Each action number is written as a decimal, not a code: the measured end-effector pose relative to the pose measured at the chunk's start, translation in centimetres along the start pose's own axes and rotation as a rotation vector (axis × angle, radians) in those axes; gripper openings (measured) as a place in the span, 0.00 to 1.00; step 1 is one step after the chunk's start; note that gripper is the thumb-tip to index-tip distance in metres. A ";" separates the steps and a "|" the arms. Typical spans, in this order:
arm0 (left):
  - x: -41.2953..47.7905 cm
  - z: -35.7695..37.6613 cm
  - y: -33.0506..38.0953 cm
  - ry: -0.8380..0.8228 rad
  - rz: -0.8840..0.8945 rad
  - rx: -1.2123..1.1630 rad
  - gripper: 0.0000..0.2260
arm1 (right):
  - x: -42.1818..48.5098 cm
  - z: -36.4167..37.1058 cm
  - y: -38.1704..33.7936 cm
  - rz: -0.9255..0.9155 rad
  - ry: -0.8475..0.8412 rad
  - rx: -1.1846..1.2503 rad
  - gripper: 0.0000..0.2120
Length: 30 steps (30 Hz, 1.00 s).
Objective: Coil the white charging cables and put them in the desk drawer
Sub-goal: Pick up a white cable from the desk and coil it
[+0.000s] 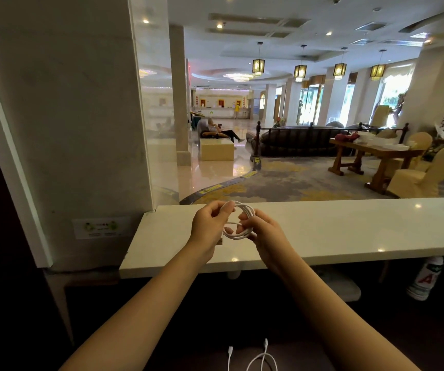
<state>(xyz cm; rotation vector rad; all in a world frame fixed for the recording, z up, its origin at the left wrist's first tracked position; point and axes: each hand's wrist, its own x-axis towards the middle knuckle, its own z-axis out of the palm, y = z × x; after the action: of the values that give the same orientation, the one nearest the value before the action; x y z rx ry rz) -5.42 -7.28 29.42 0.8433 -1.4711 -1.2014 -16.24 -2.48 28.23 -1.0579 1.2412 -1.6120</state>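
Two bare hands meet at frame centre, above the glossy white stone counter (322, 231). Between them is a thin white charging cable wound into a small round coil (238, 219). The left hand (210, 223) pinches the coil's 10 o'clock edge between thumb and fingers, a plug end showing just below its palm. The right hand (265, 231) is closed on the 4 o'clock side, fingers curled through the loops.

At 6 o'clock, bottom edge: loose white cable ends with two small connectors (255, 354) lie on a dark surface, well apart from the coil.

At 9 o'clock, a small white sticker with green icons (101, 227) sits on the pillar base; text too small to read. At 4 o'clock, under the counter, a white plastic bottle (425, 278) carries a large red "A".
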 end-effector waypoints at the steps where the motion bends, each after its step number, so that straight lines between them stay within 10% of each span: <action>1: 0.0 0.0 0.1 -0.033 -0.031 -0.055 0.07 | -0.1 -0.1 -0.2 0.027 -0.035 0.056 0.09; 13: -0.2 -0.3 0.2 -0.278 -0.228 -0.380 0.08 | -0.7 -0.2 -0.4 0.149 -0.217 0.537 0.07; 18: -0.5 0.2 0.0 -0.119 -0.015 -0.031 0.08 | 0.0 -0.9 -0.5 -0.027 -0.102 -0.023 0.14; 23: -0.3 -0.2 -0.3 -0.141 -0.029 -0.177 0.08 | -0.2 -0.9 -1.4 -0.052 -0.052 -0.363 0.08; 30: 0.3 -0.4 -1.3 -0.189 -0.170 -0.240 0.08 | -0.7 -2.0 -2.0 0.088 -0.367 -0.026 0.09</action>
<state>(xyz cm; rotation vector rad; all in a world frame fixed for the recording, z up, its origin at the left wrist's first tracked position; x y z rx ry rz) -5.22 -7.98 28.19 0.7163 -1.3882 -1.5875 -18.13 -0.89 29.74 -1.2329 1.0470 -1.2676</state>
